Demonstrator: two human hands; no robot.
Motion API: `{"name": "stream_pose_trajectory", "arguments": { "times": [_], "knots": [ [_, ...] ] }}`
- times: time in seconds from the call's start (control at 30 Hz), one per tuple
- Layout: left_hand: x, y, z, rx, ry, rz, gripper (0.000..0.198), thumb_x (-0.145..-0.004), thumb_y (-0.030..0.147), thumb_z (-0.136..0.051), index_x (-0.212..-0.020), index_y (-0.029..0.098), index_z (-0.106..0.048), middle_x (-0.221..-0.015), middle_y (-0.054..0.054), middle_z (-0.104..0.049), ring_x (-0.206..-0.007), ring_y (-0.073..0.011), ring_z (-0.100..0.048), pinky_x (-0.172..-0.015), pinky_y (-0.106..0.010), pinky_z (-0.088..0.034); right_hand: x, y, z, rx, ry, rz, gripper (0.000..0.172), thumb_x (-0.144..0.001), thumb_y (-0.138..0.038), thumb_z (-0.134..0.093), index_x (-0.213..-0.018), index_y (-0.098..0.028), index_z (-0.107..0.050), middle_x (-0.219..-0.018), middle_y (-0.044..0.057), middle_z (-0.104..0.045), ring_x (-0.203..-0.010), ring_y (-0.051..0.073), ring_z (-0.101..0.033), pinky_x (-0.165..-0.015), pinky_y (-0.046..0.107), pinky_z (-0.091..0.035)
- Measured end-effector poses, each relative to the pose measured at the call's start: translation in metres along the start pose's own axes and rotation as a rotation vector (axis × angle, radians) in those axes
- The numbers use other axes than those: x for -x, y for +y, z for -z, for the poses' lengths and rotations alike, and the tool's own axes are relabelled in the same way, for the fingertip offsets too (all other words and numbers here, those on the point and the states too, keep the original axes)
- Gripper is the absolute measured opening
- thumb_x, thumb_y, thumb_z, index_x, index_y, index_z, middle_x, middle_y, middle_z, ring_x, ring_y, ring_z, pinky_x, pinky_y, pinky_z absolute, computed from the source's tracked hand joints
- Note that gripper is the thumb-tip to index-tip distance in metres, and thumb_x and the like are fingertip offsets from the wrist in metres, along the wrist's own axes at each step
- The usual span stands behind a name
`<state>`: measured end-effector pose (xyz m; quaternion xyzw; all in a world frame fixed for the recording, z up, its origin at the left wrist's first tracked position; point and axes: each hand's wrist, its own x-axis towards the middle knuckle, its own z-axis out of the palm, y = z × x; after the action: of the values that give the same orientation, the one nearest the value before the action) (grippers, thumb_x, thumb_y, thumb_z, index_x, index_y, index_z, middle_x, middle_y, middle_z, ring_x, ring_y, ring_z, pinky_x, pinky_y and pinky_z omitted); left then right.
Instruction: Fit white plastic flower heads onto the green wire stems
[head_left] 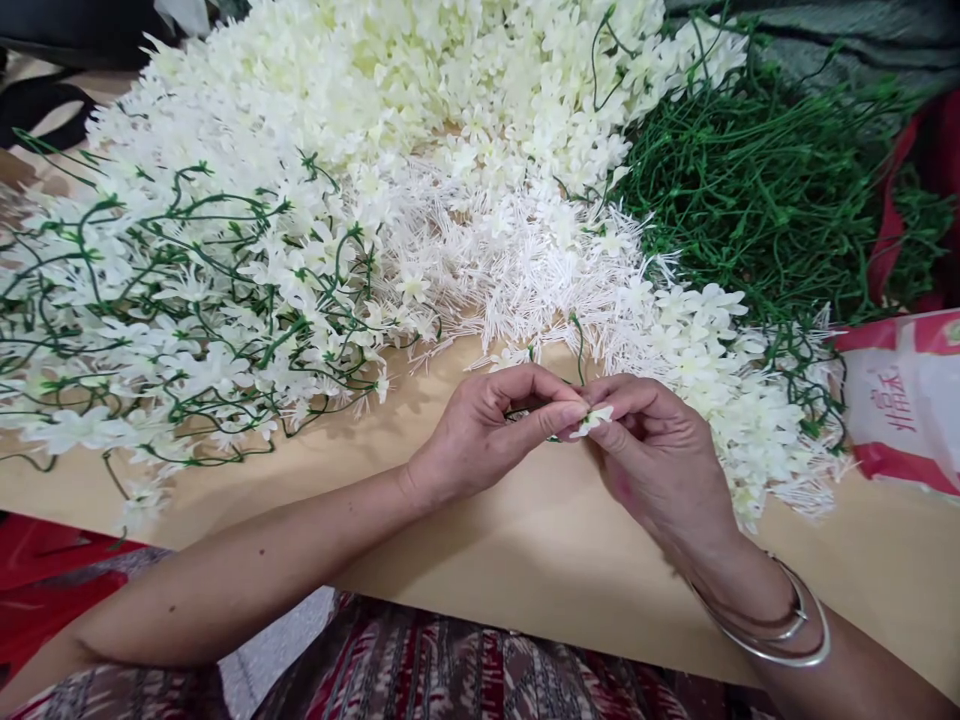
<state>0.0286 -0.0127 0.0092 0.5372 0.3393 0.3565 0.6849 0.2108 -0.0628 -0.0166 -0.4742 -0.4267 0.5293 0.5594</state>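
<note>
Just above the table's front half, my two hands meet over one small white artificial flower (592, 421). My left hand (499, 430) is closed in a pinch on a thin green plastic stem (580, 350), whose curved end sticks up behind the fingers. The fingers of my right hand (660, 455) pinch the white petals from the other side. Exactly where stem and petals join is hidden by the fingertips. Right behind the hands lies a heap of thin white stamens (487, 270). Loose white petal pieces (697, 350) lie beyond my right hand.
Stemmed white flowers (210, 310) cover the table's left side. A large pile of cream-white petals (420, 70) fills the back. Green stems (757, 180) are heaped at the back right, near a red and white plastic bag (911, 400). The tan tabletop (465, 560) ends near my lap.
</note>
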Motion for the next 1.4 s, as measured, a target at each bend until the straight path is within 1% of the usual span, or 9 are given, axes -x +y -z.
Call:
{"name": "stream_pose_trajectory", "arguments": {
  "times": [0.2, 0.37, 0.47, 0.6, 0.73, 0.93, 1.03, 1.17, 1.4],
  "knots": [
    [-0.001, -0.004, 0.002, 0.048, -0.006, -0.010, 0.036, -0.091, 0.052, -0.081, -0.086, 0.016, -0.074, -0.080, -0.004, -0.075, -0.075, -0.0127, -0.069, -0.076, -0.026, -0.060, -0.002, -0.001, -0.003, -0.031, 0.024, -0.023, 0.014, -0.084, -0.030, -0.090, -0.082, -0.031, -0.077, -0.089, -0.002, -0.073, -0.080, 0.013, -0.070, -0.077, 0.029, -0.061],
    [-0.002, -0.004, 0.000, 0.073, -0.001, 0.019, 0.040, -0.088, 0.054, -0.084, -0.087, 0.016, -0.074, -0.077, -0.003, -0.074, -0.074, -0.0123, -0.068, -0.077, -0.026, -0.058, -0.006, -0.003, -0.003, -0.036, 0.022, -0.050, 0.018, -0.081, -0.034, -0.093, -0.080, -0.031, -0.075, -0.089, -0.002, -0.072, -0.077, 0.013, -0.067, -0.074, 0.029, -0.061],
    [-0.003, 0.000, 0.002, 0.087, -0.027, 0.011, 0.039, -0.091, 0.054, -0.081, -0.089, 0.016, -0.075, -0.080, -0.004, -0.075, -0.077, -0.0134, -0.070, -0.079, -0.027, -0.060, -0.006, -0.005, -0.002, -0.065, 0.007, -0.059, 0.021, -0.079, -0.035, -0.095, -0.088, -0.032, -0.076, -0.087, -0.003, -0.071, -0.075, 0.012, -0.067, -0.072, 0.026, -0.061],
    [-0.005, 0.007, 0.010, 0.092, -0.006, -0.037, 0.038, -0.096, 0.054, -0.076, -0.089, 0.017, -0.074, -0.084, -0.005, -0.078, -0.081, -0.0155, -0.074, -0.085, -0.030, -0.062, -0.003, -0.007, -0.001, -0.039, 0.046, 0.009, 0.028, -0.079, -0.039, -0.095, -0.100, -0.033, -0.077, -0.089, -0.002, -0.075, -0.082, 0.013, -0.071, -0.076, 0.025, -0.062],
    [-0.005, 0.009, 0.011, 0.080, 0.039, -0.072, 0.033, -0.098, 0.050, -0.074, -0.093, 0.018, -0.075, -0.082, -0.003, -0.078, -0.080, -0.0138, -0.075, -0.085, -0.028, -0.061, -0.002, -0.009, 0.000, 0.018, 0.048, 0.070, 0.029, -0.082, -0.039, -0.092, -0.106, -0.032, -0.076, -0.093, 0.000, -0.077, -0.085, 0.016, -0.073, -0.080, 0.027, -0.063],
    [-0.001, 0.005, 0.006, -0.066, 0.025, -0.096, 0.024, -0.098, 0.042, -0.073, -0.098, 0.018, -0.076, -0.088, -0.005, -0.079, -0.082, -0.0143, -0.073, -0.082, -0.027, -0.060, -0.002, -0.005, 0.003, 0.059, 0.041, 0.147, 0.028, -0.090, -0.027, -0.085, -0.116, -0.035, -0.076, -0.103, -0.002, -0.077, -0.091, 0.012, -0.072, -0.085, 0.023, -0.060],
    [0.000, 0.002, 0.004, -0.148, 0.009, -0.096, 0.022, -0.099, 0.038, -0.071, -0.100, 0.017, -0.078, -0.092, -0.007, -0.079, -0.085, -0.0152, -0.073, -0.082, -0.027, -0.059, -0.001, -0.003, 0.006, 0.135, 0.054, 0.155, 0.022, -0.091, -0.021, -0.082, -0.110, -0.033, -0.078, -0.100, -0.001, -0.077, -0.089, 0.012, -0.070, -0.081, 0.023, -0.059],
    [0.000, -0.002, 0.003, -0.132, -0.004, -0.097, 0.023, -0.100, 0.039, -0.070, -0.098, 0.017, -0.076, -0.089, -0.007, -0.077, -0.083, -0.0152, -0.071, -0.081, -0.028, -0.059, -0.002, -0.004, 0.006, 0.169, 0.054, 0.196, 0.015, -0.090, -0.014, -0.081, -0.093, -0.029, -0.078, -0.099, 0.000, -0.077, -0.093, 0.013, -0.072, -0.084, 0.024, -0.058],
    [-0.001, -0.007, 0.005, -0.106, -0.018, -0.088, 0.026, -0.100, 0.043, -0.070, -0.093, 0.018, -0.075, -0.086, -0.005, -0.076, -0.080, -0.0144, -0.070, -0.080, -0.027, -0.058, -0.002, -0.001, 0.004, 0.208, 0.018, 0.205, 0.014, -0.092, -0.014, -0.077, -0.092, -0.028, -0.076, -0.095, -0.001, -0.077, -0.093, 0.013, -0.073, -0.084, 0.024, -0.059]
  ]
}}
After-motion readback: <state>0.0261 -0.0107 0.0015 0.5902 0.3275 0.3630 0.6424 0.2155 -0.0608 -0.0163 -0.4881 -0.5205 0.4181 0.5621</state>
